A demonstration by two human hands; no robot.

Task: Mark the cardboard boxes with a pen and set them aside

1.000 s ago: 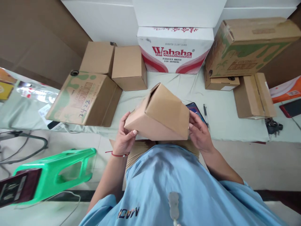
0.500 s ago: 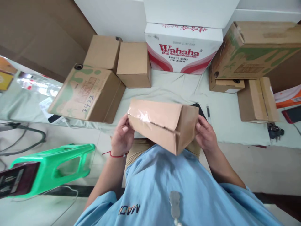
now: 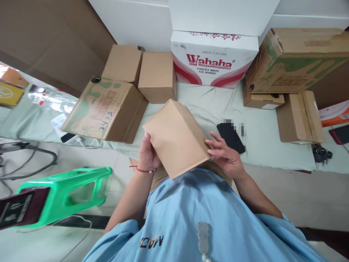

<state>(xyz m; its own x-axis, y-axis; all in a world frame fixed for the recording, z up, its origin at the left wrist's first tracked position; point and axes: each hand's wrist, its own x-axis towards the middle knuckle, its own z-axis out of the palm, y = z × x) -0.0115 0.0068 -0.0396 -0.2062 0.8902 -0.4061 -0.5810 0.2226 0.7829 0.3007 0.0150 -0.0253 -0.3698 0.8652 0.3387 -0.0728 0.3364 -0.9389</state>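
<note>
A plain brown cardboard box is tilted above the table's front edge, with a broad smooth face toward the camera. My left hand grips its left side, thumb on the near face and the other fingers hidden behind. At the box's right edge is my right hand, its fingers spread and the fingertips against the cardboard. A black phone lies on the cloth-covered table, just beyond my right hand.
Behind stand a white Wahaha carton and a small brown box. A printed carton is at left, stacked cartons at right. Keys lie near the right front edge. A green stool stands below left.
The box has been turned, so a different, smooth face shows. My right hand has shifted left and its fingers have spread. More of the phone is uncovered.
</note>
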